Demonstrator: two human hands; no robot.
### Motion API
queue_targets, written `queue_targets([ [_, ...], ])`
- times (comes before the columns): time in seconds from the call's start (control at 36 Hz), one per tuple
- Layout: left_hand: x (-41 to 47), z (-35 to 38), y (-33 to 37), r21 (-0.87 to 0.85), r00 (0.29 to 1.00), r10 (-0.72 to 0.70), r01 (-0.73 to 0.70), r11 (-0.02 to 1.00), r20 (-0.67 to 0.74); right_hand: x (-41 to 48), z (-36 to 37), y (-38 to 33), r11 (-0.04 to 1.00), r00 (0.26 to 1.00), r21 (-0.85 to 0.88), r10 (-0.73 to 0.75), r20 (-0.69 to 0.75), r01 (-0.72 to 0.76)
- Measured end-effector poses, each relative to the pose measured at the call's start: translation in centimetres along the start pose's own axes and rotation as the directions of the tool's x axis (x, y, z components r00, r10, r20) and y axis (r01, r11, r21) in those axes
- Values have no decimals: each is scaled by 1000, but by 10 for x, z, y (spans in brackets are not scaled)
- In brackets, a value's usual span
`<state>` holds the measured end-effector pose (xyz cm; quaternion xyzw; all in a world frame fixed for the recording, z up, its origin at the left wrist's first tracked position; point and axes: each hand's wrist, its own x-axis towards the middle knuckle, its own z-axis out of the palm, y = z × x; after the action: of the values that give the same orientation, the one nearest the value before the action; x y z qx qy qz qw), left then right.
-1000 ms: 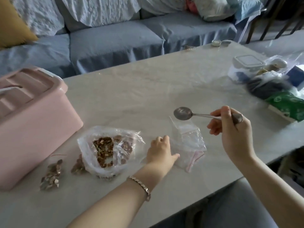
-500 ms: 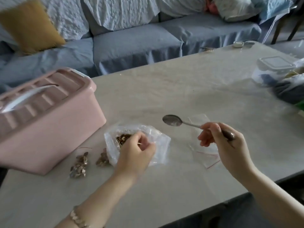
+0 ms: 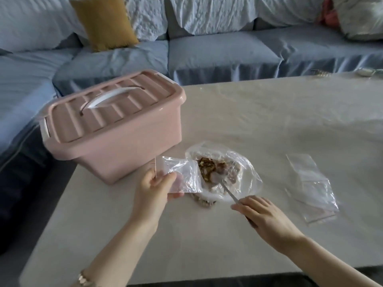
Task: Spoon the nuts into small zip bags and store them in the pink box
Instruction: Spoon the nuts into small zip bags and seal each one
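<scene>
I see soft daylight here, not very bright. The table point(image 3: 290, 112) shines palest on its far side and turns greyer close to the camera. Shadows are faint, with fuzzy edges. The pink box point(image 3: 116, 146) has a small white glint on its right corner, and its front side is duller. The small zip bag point(image 3: 182, 175) and the big nut bag point(image 3: 246, 170) sparkle on their crinkles. Everything looks a bit smeary, and the spoon point(image 3: 228, 192) is blurred. The sofa point(image 3: 217, 52) bends near the edges. The bottom left corner is dark.
</scene>
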<state>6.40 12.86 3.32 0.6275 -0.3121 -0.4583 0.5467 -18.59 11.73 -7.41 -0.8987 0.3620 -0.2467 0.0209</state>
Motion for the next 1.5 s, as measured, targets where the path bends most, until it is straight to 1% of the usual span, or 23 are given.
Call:
queue_targets([
  [0.08,0,-1,-3,-55,1000,-22,22,998,17,-2,5,-1,996,997,-92,3,74,4],
  [0.25,-3,1,-3,-93,998,-65,67,993,16,-4,-1,-7,986,970,-148,114,215,-83],
  [0.33,-7,0,-4,-118,996,-79,84,989,46,0,-11,-17,978,979,-176,138,152,-111],
  [0.42,-11,1,-4,-135,991,-91,104,985,101,16,-18,-34,959,961,63,276,1,-275],
  [0.44,-12,3,-3,-142,987,-99,116,983,123,24,-23,-41,909,928,203,373,-13,-363],
  [0.47,-14,4,-3,-141,984,-102,123,982,147,35,-30,-50,805,874,372,484,37,-462],
  [0.53,-17,6,-2,-124,973,-108,135,983,206,56,-43,-66,431,735,650,604,307,-625],
  [0.56,-19,7,-1,-113,966,-110,139,984,234,64,-48,-70,227,688,725,582,434,-650],
  [0.58,-20,8,0,-106,961,-111,141,984,254,70,-51,-73,73,664,759,545,513,-647],
  [0.64,-21,8,3,-89,955,-108,138,986,276,77,-53,-76,-96,633,790,544,551,-605],
  [0.72,-20,6,3,-57,954,-125,145,988,273,79,-53,-77,-217,548,811,640,538,-544],
  [0.83,-16,7,-2,56,961,-134,124,991,244,76,-54,-76,-214,504,809,687,523,-547],
  [0.89,-13,8,-10,219,990,-7,-23,976,137,75,-56,-78,-238,480,816,710,516,-526],
  [0.92,-12,9,-15,350,990,120,-139,926,75,75,-58,-80,-250,465,823,724,509,-510],
  [0.94,-12,10,-18,478,960,278,-260,839,33,76,-60,-81,-255,450,831,743,496,-495],
  [1.0,-13,11,-20,632,815,574,-487,603,80,77,-63,-83,-230,430,848,780,454,-478],
  [1.03,-15,13,-20,642,758,640,-554,530,127,77,-64,-83,-204,435,856,791,430,-475],
  [1.06,-18,16,-17,631,732,659,-595,497,172,78,-65,-84,-174,449,863,796,407,-474],
  [1.11,-24,22,-11,564,758,590,-627,538,279,80,-68,-87,-106,483,873,798,360,-476],
  [1.19,-28,29,-6,485,835,383,-544,685,396,83,-71,-94,42,550,871,790,271,-489],
  [1.25,-29,31,-6,475,837,372,-537,697,402,83,-72,-96,112,564,857,794,227,-503],
  [1.39,-35,31,-5,427,824,448,-564,706,348,78,-69,-95,176,520,800,833,190,-574],
  [1.5,-38,32,-3,416,835,382,-535,735,397,76,-65,-94,247,546,758,821,168,-604],
])
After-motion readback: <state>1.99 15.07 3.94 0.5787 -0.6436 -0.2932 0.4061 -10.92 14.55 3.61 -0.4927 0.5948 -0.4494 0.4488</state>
